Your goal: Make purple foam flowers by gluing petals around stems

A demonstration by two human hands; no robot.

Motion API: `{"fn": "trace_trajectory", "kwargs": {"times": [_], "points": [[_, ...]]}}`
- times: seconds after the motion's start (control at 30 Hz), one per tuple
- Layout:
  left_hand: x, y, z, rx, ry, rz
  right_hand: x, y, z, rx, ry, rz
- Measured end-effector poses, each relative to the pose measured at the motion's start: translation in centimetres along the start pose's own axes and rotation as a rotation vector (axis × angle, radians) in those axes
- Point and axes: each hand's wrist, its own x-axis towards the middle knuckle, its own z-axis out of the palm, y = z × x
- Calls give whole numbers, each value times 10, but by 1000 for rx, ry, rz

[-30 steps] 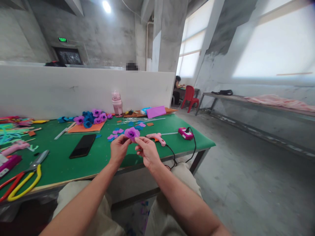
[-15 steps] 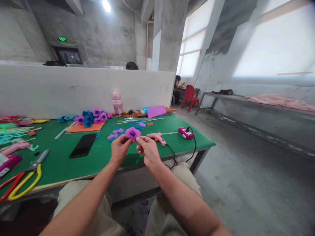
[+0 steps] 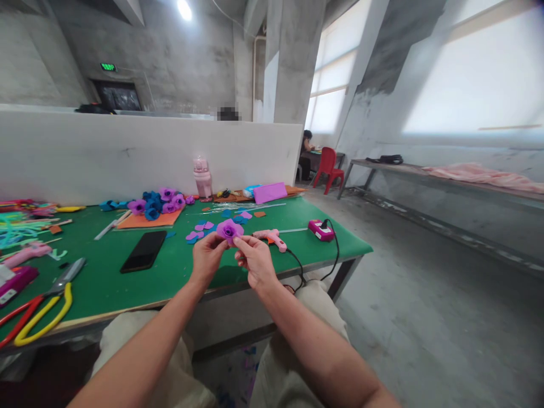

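Note:
Between my hands, above the green table, is a purple paper flower (image 3: 229,229) with a dark centre. My left hand (image 3: 206,259) pinches its lower left edge. My right hand (image 3: 255,258) grips its lower right edge between thumb and fingertips. Just behind the right hand lies a pink glue gun (image 3: 273,238), its cord running off the table edge. Loose purple and blue petals (image 3: 205,226) lie behind the flower. Further back, finished purple and blue flowers (image 3: 157,202) are heaped on orange sheets (image 3: 149,220).
A black phone (image 3: 143,251) and red-and-yellow-handled scissors (image 3: 51,300) lie on the left. A magenta power box (image 3: 321,229) sits near the right edge of the table (image 3: 340,243). A pink bottle (image 3: 203,179) stands before the white partition (image 3: 119,153). A person works far behind, beside a red chair (image 3: 327,167).
Almost nothing differs. The fingers of both hands have shifted very slightly on the purple flower, which stays in the same place.

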Motion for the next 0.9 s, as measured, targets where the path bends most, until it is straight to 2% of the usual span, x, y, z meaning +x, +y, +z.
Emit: {"fn": "trace_trajectory", "kwargs": {"times": [0.23,0.4,0.47,0.67,0.9], "points": [[3,-7,0,-104,-3,-67,-3,-2,0,-55,-38,-39],[5,-3,-1,-233,6,-160,6,-12,-11,-31,43,-193],[5,0,-1,-252,-9,-170,10,-16,-16,-23,34,-211],[4,4,0,-178,-72,-107,11,-15,-17,-157,-82,-128],[3,-1,0,-86,-141,0,5,-16,-13,-252,-100,-224]]}}
